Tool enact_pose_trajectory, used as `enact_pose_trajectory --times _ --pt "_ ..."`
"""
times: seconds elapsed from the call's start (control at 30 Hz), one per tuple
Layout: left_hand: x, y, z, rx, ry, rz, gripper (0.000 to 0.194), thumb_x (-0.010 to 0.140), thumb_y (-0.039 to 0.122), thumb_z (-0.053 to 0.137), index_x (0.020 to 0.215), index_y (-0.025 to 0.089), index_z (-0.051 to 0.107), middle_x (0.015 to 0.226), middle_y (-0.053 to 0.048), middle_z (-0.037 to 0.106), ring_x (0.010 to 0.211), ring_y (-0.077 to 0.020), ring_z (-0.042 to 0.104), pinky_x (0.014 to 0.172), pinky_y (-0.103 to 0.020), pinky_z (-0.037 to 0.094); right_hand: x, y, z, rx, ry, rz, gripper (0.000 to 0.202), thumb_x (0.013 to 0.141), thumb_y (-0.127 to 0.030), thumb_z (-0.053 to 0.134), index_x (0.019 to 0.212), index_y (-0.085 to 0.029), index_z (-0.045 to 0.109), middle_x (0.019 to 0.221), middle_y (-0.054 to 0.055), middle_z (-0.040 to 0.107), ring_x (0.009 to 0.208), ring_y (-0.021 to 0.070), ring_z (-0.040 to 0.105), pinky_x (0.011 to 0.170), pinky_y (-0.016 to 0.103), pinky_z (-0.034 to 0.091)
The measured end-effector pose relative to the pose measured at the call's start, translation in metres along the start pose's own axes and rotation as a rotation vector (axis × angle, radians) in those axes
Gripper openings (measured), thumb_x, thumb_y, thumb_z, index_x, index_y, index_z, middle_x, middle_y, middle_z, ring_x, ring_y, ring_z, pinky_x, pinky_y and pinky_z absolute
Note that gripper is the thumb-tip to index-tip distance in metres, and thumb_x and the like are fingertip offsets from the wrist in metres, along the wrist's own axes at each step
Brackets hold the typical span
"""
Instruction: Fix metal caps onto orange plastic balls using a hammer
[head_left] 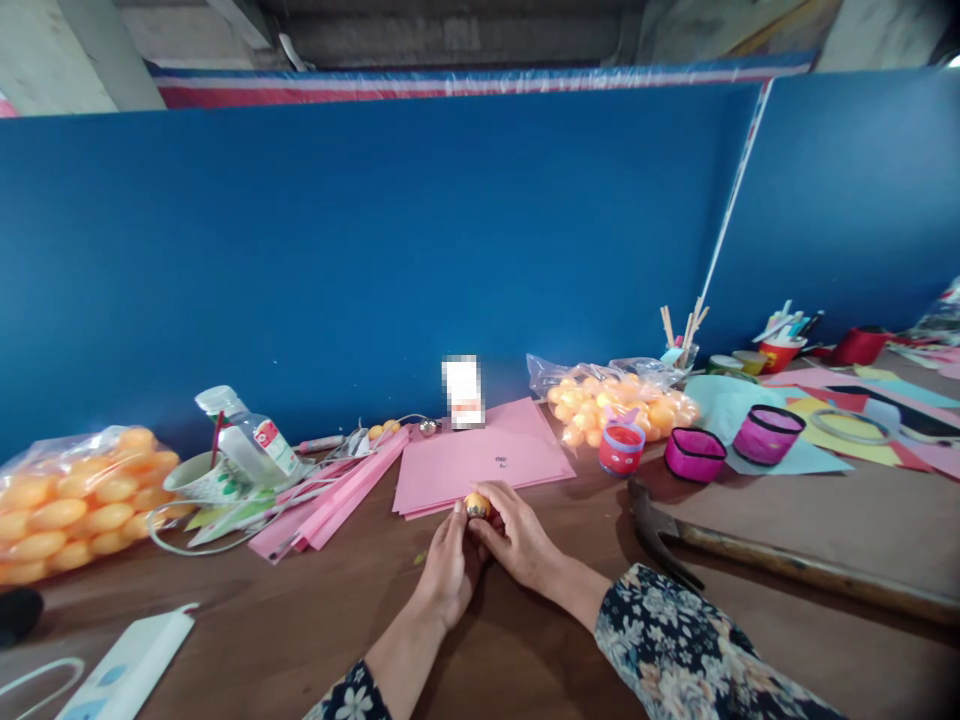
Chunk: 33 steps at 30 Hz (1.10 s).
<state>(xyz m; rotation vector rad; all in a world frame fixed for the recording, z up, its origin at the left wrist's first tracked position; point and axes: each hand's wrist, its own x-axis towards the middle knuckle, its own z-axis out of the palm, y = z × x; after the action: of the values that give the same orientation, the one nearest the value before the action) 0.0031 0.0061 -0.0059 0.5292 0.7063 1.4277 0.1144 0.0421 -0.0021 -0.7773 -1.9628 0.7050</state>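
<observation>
A small ball [478, 505], yellow-orange on top and shiny metallic lower down, sits between my two hands over the brown table. My left hand [451, 562] closes on its left side with thumb and fingers. From the right, my right hand [517, 535] curls its index finger and thumb around it. My fingers cover part of the ball's lower side. Just beyond lies a stack of pink paper sheets [480, 465], with small dark metallic bits [501, 461] on top. Near the back edge of the paper is a shiny silver ball [428, 427].
Bags of orange balls [82, 505] lie left and back right. A claw hammer [787, 565] rests at right, near my sleeve. Magenta fabric cups [695, 455] stand behind it. A plastic bottle [251, 440] leans at left above a power strip [127, 665]. A blue partition [375, 240] closes the back.
</observation>
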Motion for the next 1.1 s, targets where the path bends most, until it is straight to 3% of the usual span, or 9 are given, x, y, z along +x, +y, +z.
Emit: enact_pose_trajectory --times 0.27,0.5,0.7,1.1 --pt "0.0021 0.0007 -0.0045 -0.024 0.018 -0.018 0.022 0.078 0.033 0.056 0.085 0.014 0.062 0.082 -0.007 0.068 0.086 -0.0198 0.062 0.083 -0.034 0.045 0.0006 -0.003 -0.0011 0.037 0.004 0.0 0.03 0.082 -0.016 0.051 0.112 -0.022 0.051 0.104 0.006 0.058 0.096 0.0189 0.053 0.084 0.031 0.043" --pt "0.0018 0.0029 -0.0028 -0.042 0.022 -0.018 0.022 0.078 0.034 0.056 0.086 0.015 0.062 0.084 -0.007 0.067 0.089 -0.0202 0.061 0.083 -0.034 0.045 0.0012 -0.004 -0.0013 0.024 -0.004 -0.006 0.033 0.083 -0.014 0.049 0.114 -0.023 0.05 0.107 0.006 0.057 0.099 0.0184 0.053 0.087 0.031 0.042" --pt "0.0001 0.0016 -0.0004 -0.005 0.017 -0.003 0.02 0.076 0.032 0.059 0.083 0.014 0.063 0.079 -0.006 0.067 0.081 -0.0178 0.063 0.081 -0.033 0.046 0.0012 0.0013 -0.0005 0.029 0.002 -0.005 0.035 0.084 -0.019 0.049 0.119 -0.022 0.048 0.109 0.007 0.056 0.099 0.0187 0.053 0.086 0.032 0.044" --pt "0.001 0.0018 -0.003 -0.009 0.001 -0.011 0.021 0.075 0.032 0.06 0.085 0.014 0.063 0.085 -0.008 0.067 0.086 -0.0199 0.062 0.083 -0.034 0.044 0.0022 -0.0039 -0.0016 0.042 0.014 0.012 0.028 0.084 -0.021 0.05 0.112 -0.023 0.053 0.104 0.006 0.058 0.095 0.018 0.055 0.083 0.03 0.045"
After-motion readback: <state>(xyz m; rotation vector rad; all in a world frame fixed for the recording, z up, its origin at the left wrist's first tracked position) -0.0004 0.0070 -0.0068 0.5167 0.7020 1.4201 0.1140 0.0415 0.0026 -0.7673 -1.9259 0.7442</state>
